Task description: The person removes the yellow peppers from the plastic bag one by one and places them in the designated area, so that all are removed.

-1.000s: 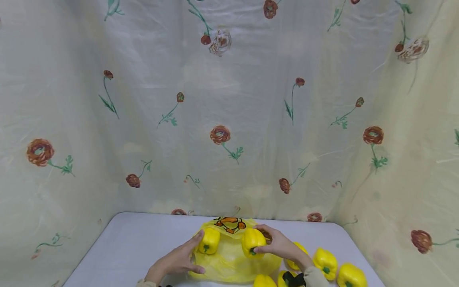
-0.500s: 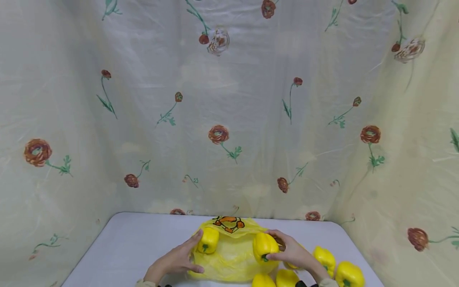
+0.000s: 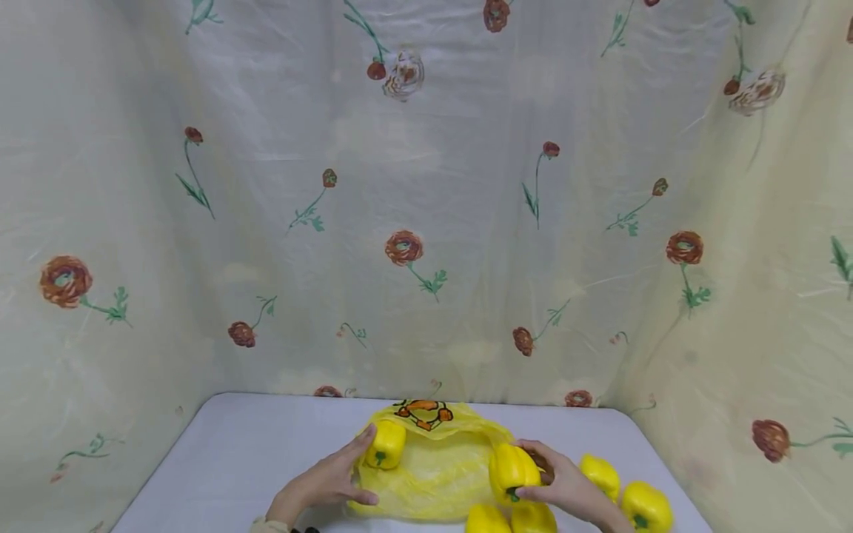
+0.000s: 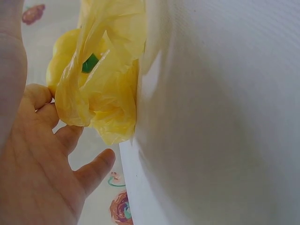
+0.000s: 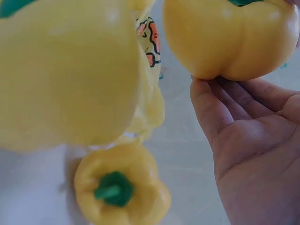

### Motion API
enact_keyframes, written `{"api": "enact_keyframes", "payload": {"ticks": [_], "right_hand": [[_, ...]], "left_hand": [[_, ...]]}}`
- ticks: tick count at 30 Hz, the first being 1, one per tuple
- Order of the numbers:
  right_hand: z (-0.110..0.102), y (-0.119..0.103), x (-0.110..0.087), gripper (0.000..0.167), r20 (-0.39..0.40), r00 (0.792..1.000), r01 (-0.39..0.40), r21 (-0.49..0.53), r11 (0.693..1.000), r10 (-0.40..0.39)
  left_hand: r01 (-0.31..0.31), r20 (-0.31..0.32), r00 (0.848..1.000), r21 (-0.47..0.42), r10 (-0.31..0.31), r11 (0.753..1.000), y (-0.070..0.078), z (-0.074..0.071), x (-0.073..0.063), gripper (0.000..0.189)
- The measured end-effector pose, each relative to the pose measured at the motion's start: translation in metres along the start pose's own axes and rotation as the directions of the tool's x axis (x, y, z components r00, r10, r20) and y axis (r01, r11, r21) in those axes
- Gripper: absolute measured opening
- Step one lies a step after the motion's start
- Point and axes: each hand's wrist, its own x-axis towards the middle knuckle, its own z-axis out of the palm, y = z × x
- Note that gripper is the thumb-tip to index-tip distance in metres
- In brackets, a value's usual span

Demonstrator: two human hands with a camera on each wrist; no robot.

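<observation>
A yellow plastic bag [image 3: 433,485] lies on the table with its mouth towards me. In the left part of that mouth sits a yellow bell pepper [image 3: 386,444], stem facing me. My left hand [image 3: 326,477] is beside it, fingers extended and thumb apart. In the left wrist view, the fingertips of the left hand [image 4: 42,159] touch the bag and pepper from outside. My right hand [image 3: 566,485] grips another yellow bell pepper [image 3: 512,468] at the bag's right edge. In the right wrist view, the held pepper [image 5: 229,40] has fingers against its underside.
Two yellow bell peppers, a nearer one [image 3: 648,507] and a farther one [image 3: 600,474], lie right of my right hand. Two more, one on the left [image 3: 486,520] and one on the right [image 3: 533,518], sit at the front. A flowered curtain [image 3: 466,296] surrounds the white table [image 3: 246,444].
My right hand has moved right and towards me with its bell pepper, from over the bag's middle to its right edge. My left hand stays almost in place.
</observation>
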Motion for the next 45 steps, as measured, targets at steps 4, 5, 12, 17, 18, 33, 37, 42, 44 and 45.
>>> {"api": "enact_keyframes", "payload": {"ticks": [4, 5, 12, 17, 18, 33, 37, 42, 44, 45], "right_hand": [[0.000, 0.006, -0.008, 0.073, -0.016, 0.999, -0.044, 0.027, 0.999, 0.044], [-0.001, 0.008, -0.011, 0.073, -0.020, 0.998, -0.055, 0.037, 0.998, 0.056], [-0.005, 0.018, -0.028, 0.073, -0.070, 0.994, -0.085, 0.057, 0.995, 0.089], [-0.008, 0.019, -0.037, 0.076, -0.085, 0.989, -0.114, 0.075, 0.991, 0.120], [-0.009, 0.019, -0.039, 0.076, -0.089, 0.989, -0.113, 0.072, 0.991, 0.119], [-0.021, 0.048, -0.058, 0.082, -0.109, 0.978, -0.162, 0.121, 0.979, 0.176], [-0.021, 0.056, -0.063, 0.082, -0.175, 0.963, -0.190, 0.093, 0.977, 0.204], [-0.024, 0.063, -0.068, 0.082, -0.205, 0.953, -0.206, 0.109, 0.972, 0.225], [-0.027, 0.066, -0.070, 0.082, -0.185, 0.955, -0.209, 0.129, 0.969, 0.230], [-0.029, 0.068, -0.071, 0.081, -0.173, 0.958, -0.208, 0.129, 0.970, 0.228]], "left_hand": [[-0.002, 0.004, 1.000, -0.009, 0.002, 1.000, -0.001, -0.001, -0.001, 0.113], [-0.002, 0.005, 1.000, -0.010, 0.002, 1.000, -0.001, -0.001, -0.002, 0.114], [0.001, 0.001, 1.000, -0.006, -0.001, 1.000, -0.003, 0.000, -0.002, 0.114], [0.003, 0.004, 1.000, -0.005, -0.003, 1.000, -0.004, 0.000, -0.003, 0.114], [0.001, 0.005, 1.000, -0.005, -0.001, 1.000, -0.004, -0.001, -0.003, 0.114], [-0.016, 0.008, 1.000, 0.003, 0.016, 1.000, -0.005, 0.000, -0.004, 0.113], [-0.017, 0.010, 1.000, 0.001, 0.017, 1.000, -0.005, -0.001, -0.005, 0.113], [-0.008, 0.006, 1.000, -0.005, 0.008, 1.000, -0.005, -0.001, -0.005, 0.113], [0.000, 0.005, 1.000, -0.007, 0.000, 1.000, -0.005, -0.001, -0.004, 0.113], [0.003, 0.005, 1.000, -0.009, -0.003, 1.000, -0.005, -0.001, -0.004, 0.113]]}}
